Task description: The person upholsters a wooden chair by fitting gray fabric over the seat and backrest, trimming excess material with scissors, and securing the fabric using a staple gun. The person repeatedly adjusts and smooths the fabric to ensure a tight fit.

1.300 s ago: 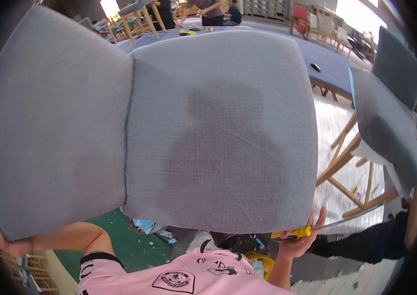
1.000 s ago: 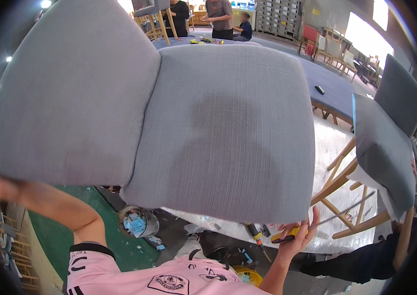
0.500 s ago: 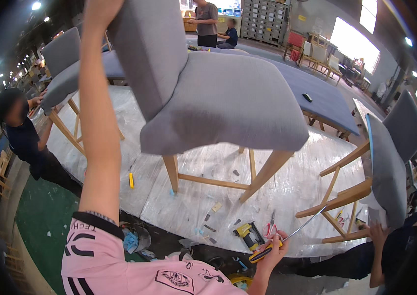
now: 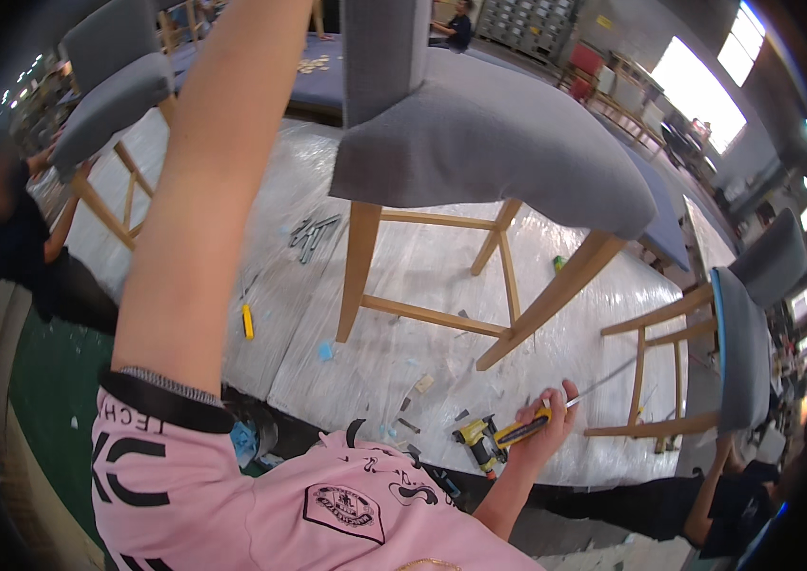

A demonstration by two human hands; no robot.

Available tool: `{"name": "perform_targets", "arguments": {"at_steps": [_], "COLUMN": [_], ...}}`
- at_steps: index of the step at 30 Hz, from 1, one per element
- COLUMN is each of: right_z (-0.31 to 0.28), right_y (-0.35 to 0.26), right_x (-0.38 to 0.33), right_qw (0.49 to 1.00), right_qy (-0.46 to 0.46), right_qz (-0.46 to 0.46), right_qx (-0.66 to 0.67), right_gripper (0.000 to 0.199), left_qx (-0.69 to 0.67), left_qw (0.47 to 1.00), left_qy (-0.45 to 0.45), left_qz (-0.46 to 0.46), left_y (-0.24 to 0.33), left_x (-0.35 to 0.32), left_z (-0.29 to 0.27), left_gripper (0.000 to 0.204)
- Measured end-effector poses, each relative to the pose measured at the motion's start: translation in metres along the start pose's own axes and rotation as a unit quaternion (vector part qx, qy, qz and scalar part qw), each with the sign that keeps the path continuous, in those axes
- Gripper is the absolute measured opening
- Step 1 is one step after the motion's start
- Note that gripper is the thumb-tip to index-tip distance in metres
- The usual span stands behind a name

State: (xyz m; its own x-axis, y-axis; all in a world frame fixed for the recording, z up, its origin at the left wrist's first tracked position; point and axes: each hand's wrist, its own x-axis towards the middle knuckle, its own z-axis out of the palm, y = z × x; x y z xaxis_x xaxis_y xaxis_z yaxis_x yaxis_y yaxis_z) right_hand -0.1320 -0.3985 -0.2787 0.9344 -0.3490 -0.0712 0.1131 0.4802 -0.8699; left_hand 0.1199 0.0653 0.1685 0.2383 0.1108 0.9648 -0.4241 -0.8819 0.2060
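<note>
A tall grey upholstered chair (image 4: 518,128) with pale wooden legs is over the work table (image 4: 308,305) in front of me. My left arm reaches up past the chair's left side, and its hand is beyond the top edge of the picture. My right hand (image 4: 551,433) is closed around the yellow and black handle of a screwdriver (image 4: 524,428). The long metal shaft points to the right and away from me. Just left of that hand, a yellow and black staple gun (image 4: 477,445) lies at the table's near edge.
Several metal pieces (image 4: 313,236), a yellow cutter (image 4: 248,322) and scraps lie on the plastic-covered table. At left, a person (image 4: 32,238) handles another grey chair (image 4: 122,76). At right, a co-worker (image 4: 732,500) is by a tilted chair (image 4: 746,352). A bin (image 4: 256,440) stands below the edge.
My view has shifted, and my left hand has gone out at the top. The chair appears turned and farther right. The screwdriver stays in my right hand, which now covers the red-handled scissors.
</note>
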Motion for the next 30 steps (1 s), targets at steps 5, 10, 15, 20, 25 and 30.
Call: {"name": "perform_targets", "arguments": {"at_steps": [5,10,15,20,25,30], "right_z": [0.045,0.042,0.02,-0.001,0.027,0.043], "right_y": [0.02,0.045,0.048,0.061,0.064,0.058], "right_x": [-0.004,-0.006,-0.017,0.001,0.031,0.039], "right_qw": [0.999,0.997,0.983,0.979,0.982,0.976], "right_qy": [-0.034,-0.018,0.042,0.045,-0.019,-0.067], "right_qz": [0.015,0.053,0.095,0.109,0.104,0.072], "right_qx": [-0.009,-0.052,-0.153,-0.168,-0.156,-0.194], "right_gripper": [0.033,0.032,0.027,0.027,0.025,0.025], "left_qx": [0.01,0.052,0.089,0.129,0.203,0.109], "left_qw": [0.999,0.998,0.994,0.99,0.977,0.99], "left_qy": [-0.026,-0.021,-0.009,-0.006,0.021,0.064], "left_qz": [0.02,-0.031,-0.067,-0.063,-0.057,-0.066], "left_y": [-0.032,-0.086,-0.132,-0.136,-0.136,-0.06], "left_x": [0.019,0.04,0.046,0.05,0.054,0.023], "left_z": [0.026,0.053,0.077,0.091,0.066,0.07], "left_gripper": [0.031,0.031,0.033,0.035,0.037,0.04]}}
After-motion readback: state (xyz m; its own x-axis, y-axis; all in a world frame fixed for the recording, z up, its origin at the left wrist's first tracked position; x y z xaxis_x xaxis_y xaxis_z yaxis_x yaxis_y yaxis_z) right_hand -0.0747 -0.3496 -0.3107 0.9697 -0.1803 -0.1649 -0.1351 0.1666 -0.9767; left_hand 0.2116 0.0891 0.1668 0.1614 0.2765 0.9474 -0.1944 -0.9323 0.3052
